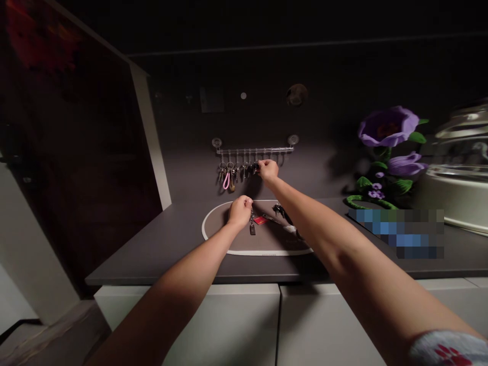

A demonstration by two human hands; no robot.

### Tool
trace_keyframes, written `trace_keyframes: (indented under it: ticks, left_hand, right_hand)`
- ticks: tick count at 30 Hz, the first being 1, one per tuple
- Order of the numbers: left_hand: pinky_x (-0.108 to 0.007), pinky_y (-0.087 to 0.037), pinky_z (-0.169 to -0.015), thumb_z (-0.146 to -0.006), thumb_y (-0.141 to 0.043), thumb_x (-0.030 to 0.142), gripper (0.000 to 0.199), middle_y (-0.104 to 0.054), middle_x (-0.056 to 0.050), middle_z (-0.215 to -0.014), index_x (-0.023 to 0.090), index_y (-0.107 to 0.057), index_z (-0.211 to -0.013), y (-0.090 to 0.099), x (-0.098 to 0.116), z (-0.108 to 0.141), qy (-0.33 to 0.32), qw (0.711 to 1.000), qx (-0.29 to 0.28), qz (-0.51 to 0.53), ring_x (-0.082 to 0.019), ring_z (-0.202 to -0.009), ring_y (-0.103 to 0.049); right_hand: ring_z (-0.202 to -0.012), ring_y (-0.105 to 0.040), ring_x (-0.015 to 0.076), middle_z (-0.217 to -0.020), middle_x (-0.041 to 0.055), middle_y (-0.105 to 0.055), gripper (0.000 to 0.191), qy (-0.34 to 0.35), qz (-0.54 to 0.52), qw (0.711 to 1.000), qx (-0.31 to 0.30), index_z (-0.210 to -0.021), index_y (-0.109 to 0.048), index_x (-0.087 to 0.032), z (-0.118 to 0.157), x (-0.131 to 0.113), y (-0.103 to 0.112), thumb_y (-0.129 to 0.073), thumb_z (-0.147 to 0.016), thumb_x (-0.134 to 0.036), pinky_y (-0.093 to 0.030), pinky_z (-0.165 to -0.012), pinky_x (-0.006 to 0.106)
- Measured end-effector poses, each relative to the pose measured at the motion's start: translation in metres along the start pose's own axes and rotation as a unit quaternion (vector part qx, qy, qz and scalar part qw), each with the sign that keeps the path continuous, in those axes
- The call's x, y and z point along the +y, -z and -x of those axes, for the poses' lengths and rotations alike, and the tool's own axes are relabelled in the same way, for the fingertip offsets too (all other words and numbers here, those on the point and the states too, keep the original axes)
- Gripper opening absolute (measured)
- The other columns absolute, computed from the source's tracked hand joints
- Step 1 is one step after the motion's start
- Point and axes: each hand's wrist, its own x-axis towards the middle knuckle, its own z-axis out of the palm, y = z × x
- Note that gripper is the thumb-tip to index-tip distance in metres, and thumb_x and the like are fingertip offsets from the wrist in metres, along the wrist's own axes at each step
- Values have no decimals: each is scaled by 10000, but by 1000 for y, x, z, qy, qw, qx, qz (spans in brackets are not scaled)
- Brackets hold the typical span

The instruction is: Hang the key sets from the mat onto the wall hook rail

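Keychain (252, 230) dangling below left fingers (247, 200) clamped on it, right fingers (262, 163) pinched on keys (256, 167) under rack (255, 151)

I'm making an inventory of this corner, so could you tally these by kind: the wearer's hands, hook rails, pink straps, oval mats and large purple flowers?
Hands: 2 (left hand, right hand)
Hook rail: 1
Pink strap: 1
Oval mat: 1
Large purple flowers: 2 (upper bloom, lower bloom)
Total: 7

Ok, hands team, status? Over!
Left hand: dark rectangular keychain dangling. Right hand: at transparent wall-mounted hook rail. Silver metal keys alongside, possibly crowding it.
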Motion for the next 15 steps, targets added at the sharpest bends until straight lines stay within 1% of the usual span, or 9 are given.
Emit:
trace_keyframes:
  ticks: [5, 11, 15]
  left_hand:
    - [-244, -400, -648, -791, -408, 183, 174, -616, -20, -692, 160, -577, -755, -1, -3, -1, 19, 1000, 15, 20, -124, -656, -542]
    - [-237, -394, -650, -793, -414, 191, 181, -610, -19, -694, 159, -588, -756, -2, -9, -3, 29, 998, 36, 31, -122, -660, -539]
    - [-233, -393, -648, -795, -414, 193, 176, -605, -18, -699, 159, -585, -771, -4, -15, -5, 29, 998, 41, 49, -120, -663, -536]
  right_hand:
    - [-664, -605, 125, -777, 58, -631, 180, 4, 15, 1000, -9, -830, -605, -134, 1, 5, 2, -485, -770, -255, -484, -655, 244]
    - [-597, -587, 103, -738, 41, -609, 127, -23, -6, 999, -31, -799, -584, -139, 7, -2, 9, -478, -784, -209, -488, -571, 222]
    - [-577, -571, 89, -726, 34, -589, 86, -40, -30, 998, -45, -765, -566, -140, 12, -8, 16, -490, -778, -180, -488, -543, 220]
